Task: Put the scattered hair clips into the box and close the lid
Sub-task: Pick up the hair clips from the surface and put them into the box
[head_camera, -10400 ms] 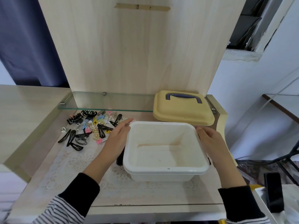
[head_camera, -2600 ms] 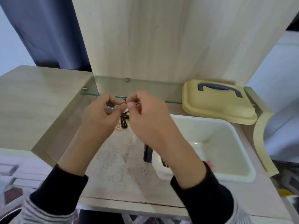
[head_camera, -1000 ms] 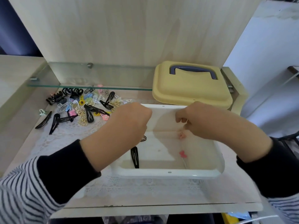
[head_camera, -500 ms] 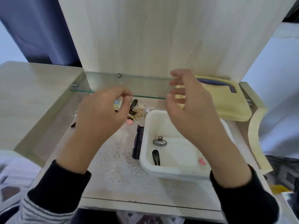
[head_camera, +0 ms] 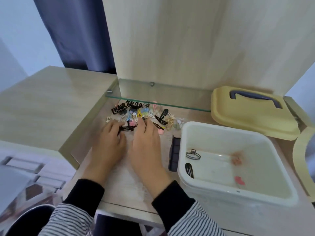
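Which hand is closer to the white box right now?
Right. The right hand is just left of the white box, fingertips at the clip pile. The left hand is farther left, on the far side of the right hand.

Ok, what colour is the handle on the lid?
Dark navy blue handle on the pale yellow lid, clearest in the head view.

Pink clips in box blurred (shapes unreadable).

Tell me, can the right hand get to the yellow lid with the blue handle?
Probably yes. The right hand is at the pile of hair clips, and the yellow plastic lid lies uncovered behind the open white plastic box; nothing blocks a reach across.
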The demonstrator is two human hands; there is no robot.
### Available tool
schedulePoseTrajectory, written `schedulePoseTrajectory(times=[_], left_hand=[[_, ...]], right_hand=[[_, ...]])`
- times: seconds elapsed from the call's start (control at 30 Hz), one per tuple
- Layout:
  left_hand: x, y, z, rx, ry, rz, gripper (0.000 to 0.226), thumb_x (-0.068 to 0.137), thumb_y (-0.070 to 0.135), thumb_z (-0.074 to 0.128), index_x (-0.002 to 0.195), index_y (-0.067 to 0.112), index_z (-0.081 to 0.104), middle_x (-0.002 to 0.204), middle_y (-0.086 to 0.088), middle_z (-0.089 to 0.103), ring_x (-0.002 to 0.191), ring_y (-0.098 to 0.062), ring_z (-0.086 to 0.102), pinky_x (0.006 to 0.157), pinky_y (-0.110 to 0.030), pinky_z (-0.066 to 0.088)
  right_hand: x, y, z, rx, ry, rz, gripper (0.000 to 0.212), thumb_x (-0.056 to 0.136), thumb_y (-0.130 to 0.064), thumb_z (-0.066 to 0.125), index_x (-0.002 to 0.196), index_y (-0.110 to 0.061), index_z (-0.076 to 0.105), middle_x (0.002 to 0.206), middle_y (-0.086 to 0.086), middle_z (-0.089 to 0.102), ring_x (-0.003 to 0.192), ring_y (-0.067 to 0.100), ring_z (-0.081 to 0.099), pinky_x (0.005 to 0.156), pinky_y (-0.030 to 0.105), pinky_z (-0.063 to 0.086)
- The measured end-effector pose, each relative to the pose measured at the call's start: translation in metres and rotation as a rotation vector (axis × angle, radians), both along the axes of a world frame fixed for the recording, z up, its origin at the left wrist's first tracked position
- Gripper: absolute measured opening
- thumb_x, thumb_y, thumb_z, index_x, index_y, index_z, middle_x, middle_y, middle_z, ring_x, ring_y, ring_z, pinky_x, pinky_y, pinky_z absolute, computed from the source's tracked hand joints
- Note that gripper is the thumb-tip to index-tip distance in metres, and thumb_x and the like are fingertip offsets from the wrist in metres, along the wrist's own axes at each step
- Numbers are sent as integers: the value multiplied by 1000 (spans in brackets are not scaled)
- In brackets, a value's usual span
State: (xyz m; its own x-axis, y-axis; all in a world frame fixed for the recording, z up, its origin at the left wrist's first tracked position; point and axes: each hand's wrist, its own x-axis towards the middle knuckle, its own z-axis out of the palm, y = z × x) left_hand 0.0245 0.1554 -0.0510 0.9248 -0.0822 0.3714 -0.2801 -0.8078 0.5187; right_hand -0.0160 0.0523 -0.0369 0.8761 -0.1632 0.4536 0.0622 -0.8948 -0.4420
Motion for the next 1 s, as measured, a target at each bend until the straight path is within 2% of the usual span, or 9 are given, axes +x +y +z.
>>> schedulePoseTrajectory(times=[0.1, 0.2, 0.3, 0.43, 0.6, 0.7, 0.83, 0.9, 1.0], left_hand=[[5, 4, -17, 32, 52, 26, 48, 88, 29, 41, 130, 10, 55, 137, -13, 50, 126, -33, 47, 100, -44, 44], [10, 6, -29, 55, 46, 57, 47, 88, 30, 44, 129, 10, 55, 136, -10, 50, 125, -29, 48, 99, -42, 46], [12, 9, -37, 64, 27, 84, 44, 88, 31, 47, 124, 8, 59, 127, -8, 56, 116, -28, 54, 95, -42, 48], [13, 13, -42, 64, 10, 100, 44, 86, 37, 46, 108, 8, 70, 112, -7, 65, 103, -28, 60, 92, -42, 49], [13, 14, -39, -17, -64, 61, 17, 82, 26, 60, 84, 10, 68, 87, -2, 65, 80, -23, 60, 75, -41, 51], [9, 13, -36, -28, -67, 60, 8, 82, 20, 69, 78, 15, 64, 80, 3, 63, 76, -20, 58, 71, -42, 50], [8, 13, -35, -27, -46, 84, 6, 83, 24, 70, 80, 22, 64, 83, 8, 64, 82, -19, 60, 74, -43, 51], [7, 12, -33, -13, -48, 63, 4, 85, 22, 68, 86, 20, 66, 86, 5, 67, 83, -21, 60, 70, -41, 53], [6, 7, -31, 153, -72, 52, 14, 91, 22, 61, 99, 13, 67, 90, -6, 69, 82, -28, 61, 62, -40, 53]], right_hand=[[14, -2, -20, -96, 40, -131, 47, 67, -11, 74, 113, -10, 62, 105, 8, 62, 97, 27, 59, 79, 35, 49], [21, -7, -35, -177, 68, -165, 40, 71, -12, 70, 110, -15, 64, 106, 5, 63, 97, 26, 58, 75, 35, 47], [23, -11, -44, -175, 78, -186, 39, 70, -15, 73, 108, -19, 67, 111, 4, 65, 102, 26, 58, 75, 35, 48], [22, -12, -48, -193, 52, -181, 35, 70, -15, 73, 104, -20, 69, 106, 5, 64, 96, 26, 55, 73, 35, 47], [20, -15, -51, -225, 24, -165, 24, 71, -16, 73, 93, -19, 66, 93, 4, 62, 86, 25, 53, 67, 35, 44], [20, -15, -52, -217, 5, -150, 20, 75, -16, 72, 94, -19, 65, 90, 3, 62, 83, 25, 54, 66, 34, 44], [19, -16, -52, -219, -16, -117, 22, 75, -15, 73, 95, -17, 63, 88, 3, 63, 82, 25, 55, 65, 35, 44], [21, -15, -52, -193, -23, -127, 25, 74, -15, 74, 96, -16, 63, 87, 4, 63, 80, 25, 55, 64, 35, 45], [23, -15, -54, -145, -37, -136, 30, 74, -15, 74, 102, -12, 64, 89, 5, 63, 81, 25, 56, 64, 34, 46]])
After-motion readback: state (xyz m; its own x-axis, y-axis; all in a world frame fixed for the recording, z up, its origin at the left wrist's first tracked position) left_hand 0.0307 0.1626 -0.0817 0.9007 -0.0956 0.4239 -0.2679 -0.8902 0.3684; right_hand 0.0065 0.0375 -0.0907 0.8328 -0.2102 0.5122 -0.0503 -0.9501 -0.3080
